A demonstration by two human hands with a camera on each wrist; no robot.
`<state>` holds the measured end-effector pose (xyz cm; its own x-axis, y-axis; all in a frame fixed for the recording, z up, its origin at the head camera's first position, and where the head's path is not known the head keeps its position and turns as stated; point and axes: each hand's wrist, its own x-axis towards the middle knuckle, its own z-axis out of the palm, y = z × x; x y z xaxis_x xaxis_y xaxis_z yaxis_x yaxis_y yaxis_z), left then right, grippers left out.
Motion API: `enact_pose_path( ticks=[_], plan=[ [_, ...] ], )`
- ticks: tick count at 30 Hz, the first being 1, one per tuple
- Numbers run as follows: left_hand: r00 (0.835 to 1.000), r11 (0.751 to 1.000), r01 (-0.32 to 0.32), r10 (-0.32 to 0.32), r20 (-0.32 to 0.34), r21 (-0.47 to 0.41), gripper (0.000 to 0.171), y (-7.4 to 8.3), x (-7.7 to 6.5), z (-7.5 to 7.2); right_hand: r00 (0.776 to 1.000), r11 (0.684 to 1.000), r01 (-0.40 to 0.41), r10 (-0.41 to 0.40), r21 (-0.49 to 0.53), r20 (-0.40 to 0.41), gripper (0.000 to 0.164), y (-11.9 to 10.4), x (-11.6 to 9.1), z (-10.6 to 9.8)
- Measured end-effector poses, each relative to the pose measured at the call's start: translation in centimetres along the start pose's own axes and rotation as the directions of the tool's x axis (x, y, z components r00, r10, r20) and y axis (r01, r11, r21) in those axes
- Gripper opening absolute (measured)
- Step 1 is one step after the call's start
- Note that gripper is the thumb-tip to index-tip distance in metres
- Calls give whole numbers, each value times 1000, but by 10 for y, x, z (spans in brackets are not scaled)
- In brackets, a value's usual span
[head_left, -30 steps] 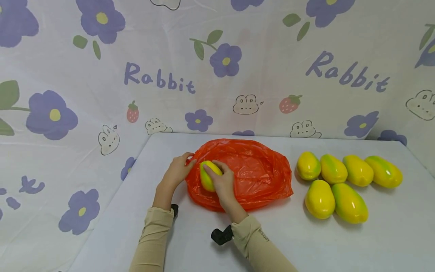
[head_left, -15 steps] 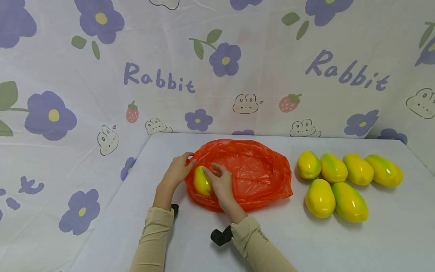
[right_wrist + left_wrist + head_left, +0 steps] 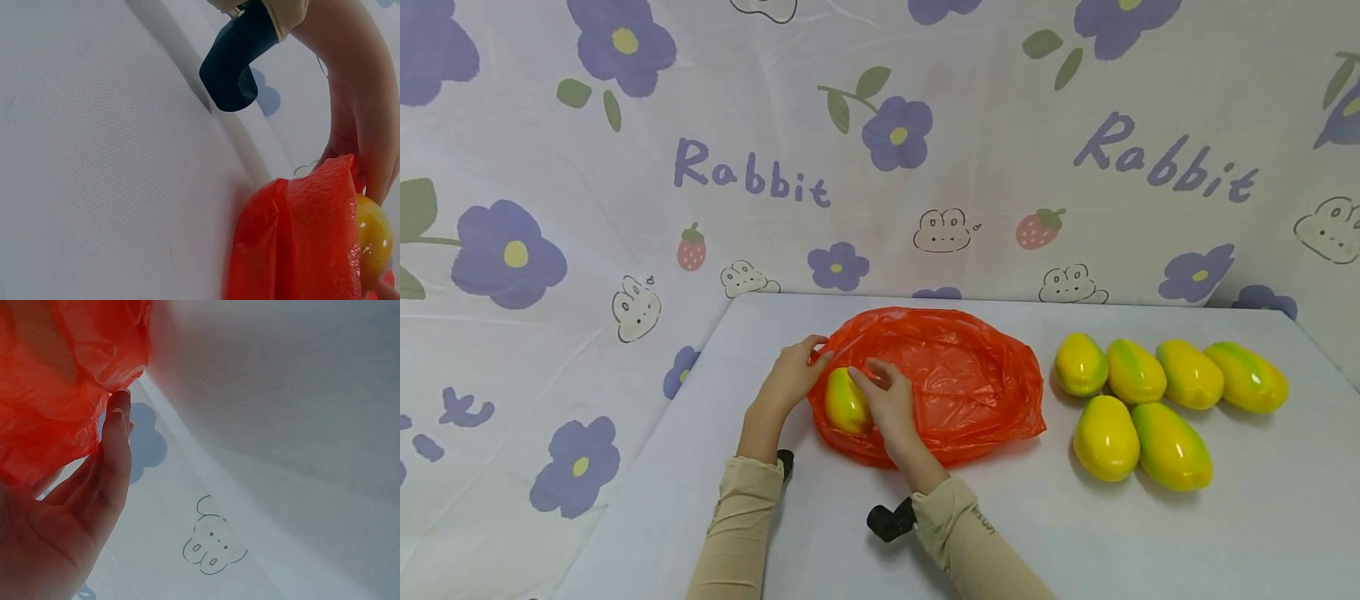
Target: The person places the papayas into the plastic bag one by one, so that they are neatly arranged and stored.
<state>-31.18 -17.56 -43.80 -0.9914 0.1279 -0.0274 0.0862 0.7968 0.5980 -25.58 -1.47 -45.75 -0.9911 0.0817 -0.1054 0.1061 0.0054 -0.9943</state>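
A yellow fruit (image 3: 847,401) with a bit of green on it sits inside a red bag (image 3: 958,375), over at its left side, close to the near edge. The bag is thin and crinkly, and its mouth is spread wide. The right hand (image 3: 891,404) is in the bag too, just to the right of the fruit. Its fingers are loosely bent and spread away from the thumb, with a gap between. The thumb tip is right at the fruit, but I cannot tell if it touches. The left hand (image 3: 792,375) pinches the left edge of the bag, thumb inside and fingers outside.

To the right of the bag are more shiny fruits like that one. Four fruits (image 3: 1190,375) make a far row, and two fruits (image 3: 1107,439) sit side by side nearer. All of this is on a white table (image 3: 827,533).

Both arms have tan sleeves (image 3: 741,508), and there is a black piece (image 3: 891,521) at each wrist. Far behind the table hangs a white cloth (image 3: 760,83) with purple flowers (image 3: 898,133), strawberries (image 3: 1039,230), bunny faces (image 3: 943,233) and the word "Rabbit" twice.
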Motion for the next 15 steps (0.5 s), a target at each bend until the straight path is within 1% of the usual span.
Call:
enact_pose_path(
  ticks=[8, 15],
  plan=[
    [1000, 1000, 14, -14, 2, 1, 44, 0, -1, 0, 1000, 999, 26, -26, 23, 2, 54, -3, 3, -7],
    [1000, 1000, 15, -15, 2, 0, 44, 3, -2, -1, 1000, 998, 16, -17, 53, 4, 53, -8, 3, -17]
  ],
)
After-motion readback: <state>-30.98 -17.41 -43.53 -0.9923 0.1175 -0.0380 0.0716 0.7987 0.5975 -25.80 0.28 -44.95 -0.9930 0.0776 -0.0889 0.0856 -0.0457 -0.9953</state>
